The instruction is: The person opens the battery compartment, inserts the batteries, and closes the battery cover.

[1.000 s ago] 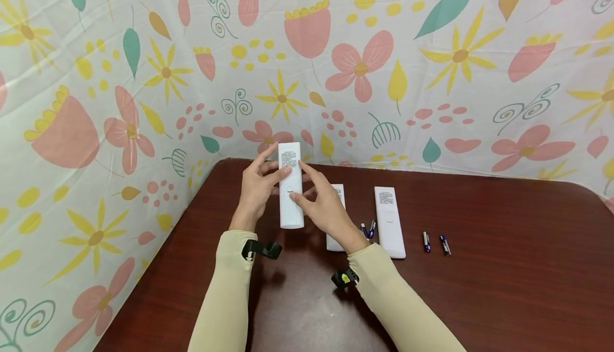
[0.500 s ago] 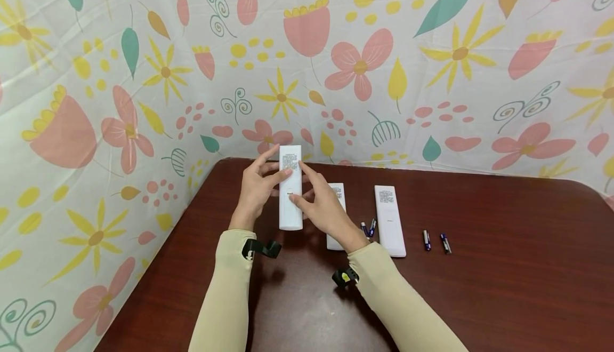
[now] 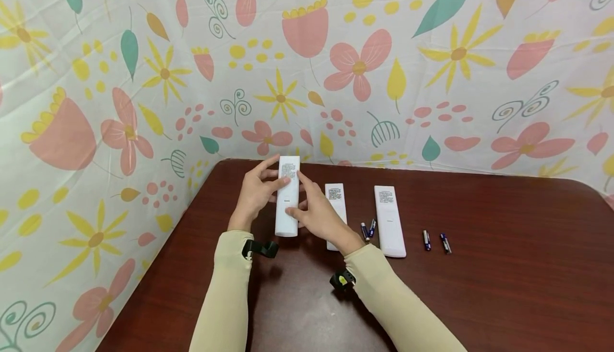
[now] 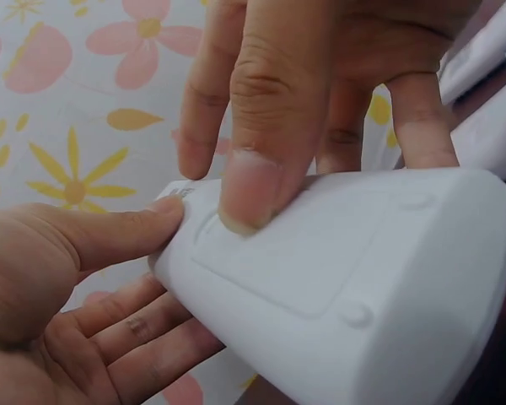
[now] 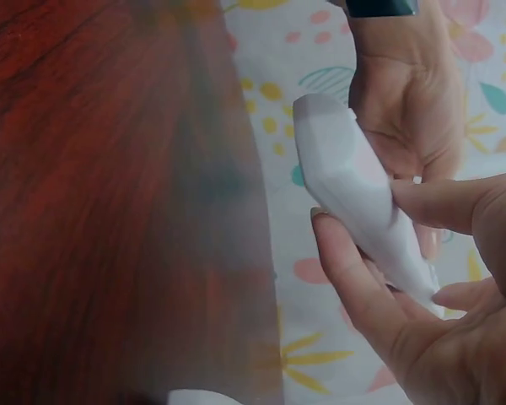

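Note:
Both hands hold a white remote control [image 3: 286, 221] above the table, its back with the printed label turned up. My left hand [image 3: 255, 194] grips its left side, thumb on the label and fingers behind. From the right, my right hand [image 3: 320, 212] holds the lower half. In the left wrist view, the right thumb [image 4: 253, 190] presses on the battery cover [image 4: 295, 261], which sits in place. The right wrist view shows the remote edge-on between the right thumb and fingers [image 5: 350, 266].
Two more white remotes lie face down on the brown table [image 3: 503, 277]: one [image 3: 336, 202] partly behind the right forearm, another [image 3: 390, 224] to its right. Two batteries [image 3: 368, 229] lie between them, and two more [image 3: 436, 242] farther right. A flowered cloth [image 3: 307, 90] hangs behind.
Both hands have lowered the remote slightly toward the table, and it leans a little differently. My right thumb stays on its back. The other remotes and batteries have not moved.

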A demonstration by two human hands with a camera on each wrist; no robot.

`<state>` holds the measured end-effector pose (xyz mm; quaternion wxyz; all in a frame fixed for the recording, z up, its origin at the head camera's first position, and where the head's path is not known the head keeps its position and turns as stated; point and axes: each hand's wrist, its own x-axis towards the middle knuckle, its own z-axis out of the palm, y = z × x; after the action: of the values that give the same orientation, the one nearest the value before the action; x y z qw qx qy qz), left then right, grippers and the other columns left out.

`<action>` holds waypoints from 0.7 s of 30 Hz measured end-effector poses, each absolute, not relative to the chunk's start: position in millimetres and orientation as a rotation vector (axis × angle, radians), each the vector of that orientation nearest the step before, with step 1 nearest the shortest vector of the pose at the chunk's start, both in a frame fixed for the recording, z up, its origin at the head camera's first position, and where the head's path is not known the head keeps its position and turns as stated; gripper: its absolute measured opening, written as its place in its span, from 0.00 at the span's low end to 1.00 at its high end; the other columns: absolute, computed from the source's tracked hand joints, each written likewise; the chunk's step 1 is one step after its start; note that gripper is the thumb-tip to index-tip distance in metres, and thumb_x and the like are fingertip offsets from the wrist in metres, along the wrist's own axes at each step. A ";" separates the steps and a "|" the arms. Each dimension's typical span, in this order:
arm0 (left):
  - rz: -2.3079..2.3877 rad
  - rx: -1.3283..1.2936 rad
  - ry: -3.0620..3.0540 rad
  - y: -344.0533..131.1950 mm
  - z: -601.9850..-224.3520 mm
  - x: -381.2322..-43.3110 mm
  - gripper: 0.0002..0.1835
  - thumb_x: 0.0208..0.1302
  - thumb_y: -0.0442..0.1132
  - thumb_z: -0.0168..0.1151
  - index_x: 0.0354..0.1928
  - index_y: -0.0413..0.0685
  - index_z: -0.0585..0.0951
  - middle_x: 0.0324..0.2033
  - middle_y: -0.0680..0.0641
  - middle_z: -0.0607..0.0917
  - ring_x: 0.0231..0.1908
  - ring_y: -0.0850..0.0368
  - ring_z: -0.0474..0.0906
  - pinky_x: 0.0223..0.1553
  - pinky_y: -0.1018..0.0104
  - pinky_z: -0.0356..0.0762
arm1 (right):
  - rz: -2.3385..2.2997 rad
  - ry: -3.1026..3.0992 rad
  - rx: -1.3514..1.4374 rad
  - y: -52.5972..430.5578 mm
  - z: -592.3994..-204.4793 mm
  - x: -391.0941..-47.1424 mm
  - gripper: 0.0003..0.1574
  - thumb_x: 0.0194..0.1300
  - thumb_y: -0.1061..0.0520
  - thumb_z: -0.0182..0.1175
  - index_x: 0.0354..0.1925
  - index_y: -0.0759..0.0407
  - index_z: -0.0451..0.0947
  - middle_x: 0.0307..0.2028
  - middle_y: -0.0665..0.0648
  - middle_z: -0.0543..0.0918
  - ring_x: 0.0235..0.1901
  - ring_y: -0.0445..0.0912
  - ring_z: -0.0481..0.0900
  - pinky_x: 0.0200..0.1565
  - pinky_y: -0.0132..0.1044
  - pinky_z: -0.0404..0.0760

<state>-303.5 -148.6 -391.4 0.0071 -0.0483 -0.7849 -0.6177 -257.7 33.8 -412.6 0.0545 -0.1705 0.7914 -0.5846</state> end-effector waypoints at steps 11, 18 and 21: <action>-1.878 -0.171 -2.553 -152.5 -404.2 -308.3 0.34 0.73 0.34 0.71 0.78 0.59 0.74 0.57 0.37 0.84 0.43 0.43 0.87 0.35 0.56 0.90 | -1.659 2.387 -0.488 32.7 -418.4 -257.9 0.62 0.72 0.67 0.69 0.87 0.57 0.40 0.76 0.74 0.55 0.43 0.53 0.85 0.37 0.44 0.90; -1.897 -0.149 -2.566 -152.8 -412.2 -310.1 0.34 0.72 0.34 0.71 0.77 0.59 0.75 0.56 0.38 0.84 0.43 0.43 0.87 0.35 0.55 0.90 | -1.584 2.409 -0.428 29.3 -419.8 -255.7 0.66 0.68 0.67 0.72 0.87 0.59 0.38 0.76 0.73 0.55 0.45 0.50 0.84 0.35 0.40 0.89; -1.895 -0.143 -2.588 -153.4 -415.1 -311.0 0.34 0.72 0.33 0.71 0.77 0.58 0.75 0.57 0.37 0.84 0.43 0.43 0.87 0.35 0.56 0.90 | -1.587 2.408 -0.404 26.8 -421.9 -254.8 0.67 0.67 0.68 0.72 0.86 0.60 0.38 0.75 0.73 0.55 0.42 0.49 0.85 0.34 0.41 0.89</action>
<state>-311.0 -153.4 -415.1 -0.0347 -0.0446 -0.8056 -0.5897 -254.8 26.8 -421.9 0.1142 -0.1378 0.8215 -0.5414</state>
